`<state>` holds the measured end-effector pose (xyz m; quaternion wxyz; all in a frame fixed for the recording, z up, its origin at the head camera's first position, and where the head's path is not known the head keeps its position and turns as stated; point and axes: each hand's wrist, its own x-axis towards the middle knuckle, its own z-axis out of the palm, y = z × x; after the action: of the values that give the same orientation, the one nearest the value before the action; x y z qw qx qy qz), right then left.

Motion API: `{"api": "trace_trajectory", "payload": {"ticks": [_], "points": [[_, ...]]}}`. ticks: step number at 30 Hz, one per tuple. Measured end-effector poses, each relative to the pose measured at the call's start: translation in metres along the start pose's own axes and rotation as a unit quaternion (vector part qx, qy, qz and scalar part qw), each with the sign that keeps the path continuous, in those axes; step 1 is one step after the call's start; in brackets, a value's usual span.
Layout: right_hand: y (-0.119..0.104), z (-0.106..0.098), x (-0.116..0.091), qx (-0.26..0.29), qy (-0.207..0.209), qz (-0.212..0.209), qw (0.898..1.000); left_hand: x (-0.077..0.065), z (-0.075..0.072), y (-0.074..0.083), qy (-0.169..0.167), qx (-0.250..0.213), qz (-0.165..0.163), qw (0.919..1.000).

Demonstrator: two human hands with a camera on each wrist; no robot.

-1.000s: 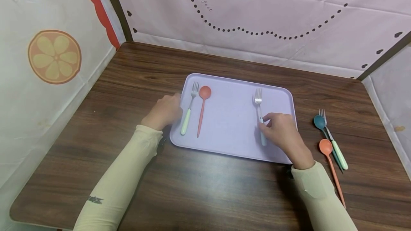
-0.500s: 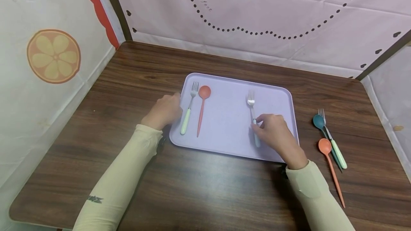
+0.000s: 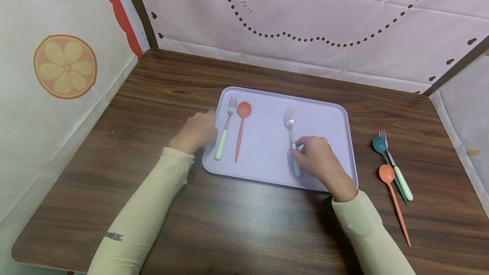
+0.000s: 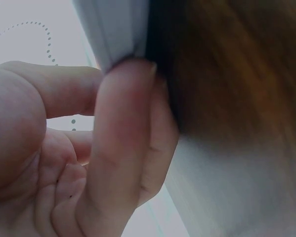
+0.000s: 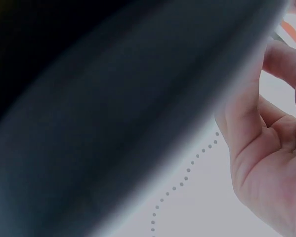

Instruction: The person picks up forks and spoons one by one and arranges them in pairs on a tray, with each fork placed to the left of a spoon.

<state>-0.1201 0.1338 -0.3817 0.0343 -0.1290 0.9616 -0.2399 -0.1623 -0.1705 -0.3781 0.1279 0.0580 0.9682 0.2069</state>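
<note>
My left hand (image 3: pixel 195 132) pinches the left rim of a lilac tray (image 3: pixel 267 139); in the left wrist view, thumb and curled fingers close on the tray's edge (image 4: pixel 115 29). Over the tray's right half, my right hand (image 3: pixel 315 156) pinches a fork (image 3: pixel 290 124) by its pale blue handle, tines pointing to the far side. On the tray's left side lie a fork with a light green handle (image 3: pixel 221 143) and, beside it, a red spoon (image 3: pixel 243 109). In the right wrist view the tray's dark, blurred side hides the fork.
Right of the tray on the wooden table (image 3: pixel 244 224) lie a teal spoon (image 3: pixel 379 144), a green-handled fork (image 3: pixel 403 183) crossing it, and an orange spoon (image 3: pixel 399 211). Printed cloth walls (image 3: pixel 324 12) stand along the table's back and sides.
My right hand has slid leftward across the tray with the blue-handled fork, toward the red spoon. The left hand stays at the tray's rim.
</note>
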Motion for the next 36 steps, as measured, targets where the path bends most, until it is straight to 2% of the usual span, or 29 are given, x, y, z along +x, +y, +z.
{"api": "trace_trajectory", "payload": {"ticks": [10,16,23,27,31,36], "points": [[-0.012,0.009,0.002,-0.01,-0.004,-0.026,1.0,-0.001,-0.002,0.0,0.004,0.002,-0.005,1.0],[-0.018,0.014,0.003,-0.022,-0.01,-0.025,0.999,-0.001,-0.003,-0.001,0.001,0.0,-0.009,1.0],[-0.017,0.013,-0.009,-0.028,-0.017,-0.042,0.999,-0.002,-0.001,0.0,-0.004,-0.001,-0.008,1.0],[-0.015,0.006,-0.021,-0.045,-0.025,-0.106,0.993,-0.002,-0.001,0.001,0.0,-0.004,-0.005,1.0],[-0.011,0.001,-0.031,-0.089,-0.031,-0.193,0.977,-0.001,-0.001,0.001,0.001,-0.003,-0.003,1.0],[-0.005,-0.001,-0.035,-0.109,-0.058,-0.233,0.965,-0.001,-0.001,0.001,0.0,-0.002,-0.005,1.0]]}}
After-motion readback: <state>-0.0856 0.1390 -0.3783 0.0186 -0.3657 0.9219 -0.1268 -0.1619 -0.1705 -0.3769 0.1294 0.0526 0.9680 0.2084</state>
